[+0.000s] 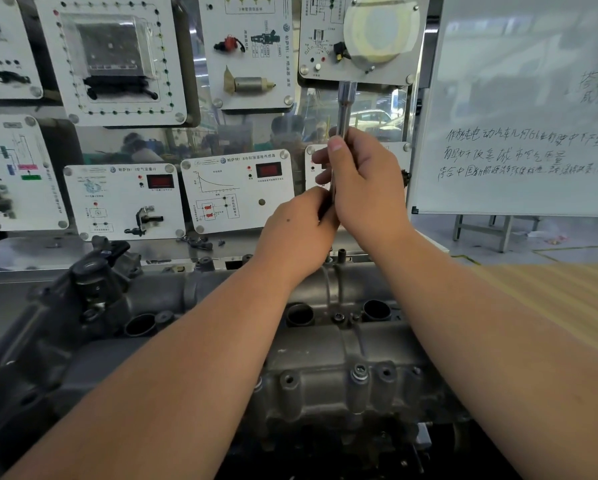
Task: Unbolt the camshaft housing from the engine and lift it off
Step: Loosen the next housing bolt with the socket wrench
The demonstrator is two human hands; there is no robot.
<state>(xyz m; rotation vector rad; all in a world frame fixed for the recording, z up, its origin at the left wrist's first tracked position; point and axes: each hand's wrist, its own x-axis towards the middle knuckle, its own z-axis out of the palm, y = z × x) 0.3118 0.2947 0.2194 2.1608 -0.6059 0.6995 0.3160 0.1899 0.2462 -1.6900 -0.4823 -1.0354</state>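
Note:
The grey metal camshaft housing (pixel 328 355) lies across the engine below my arms, with round openings along its top and bolt bosses on its near face. One bolt head (pixel 359 371) shows in a near boss. Above the housing's far edge, my right hand (pixel 363 181) grips a long chrome socket extension (pixel 345 109) that stands nearly upright, its wider end up. My left hand (pixel 299 230) holds the lower end of the same tool with curled fingers. What the tool's tip sits on is hidden behind my hands.
A black engine part (pixel 96 278) rises at the housing's left end. Behind the engine stands a wall of white training panels (pixel 236 190) with gauges and sensors. A whiteboard (pixel 526 109) with handwriting stands at the right, beside a wooden surface (pixel 564 299).

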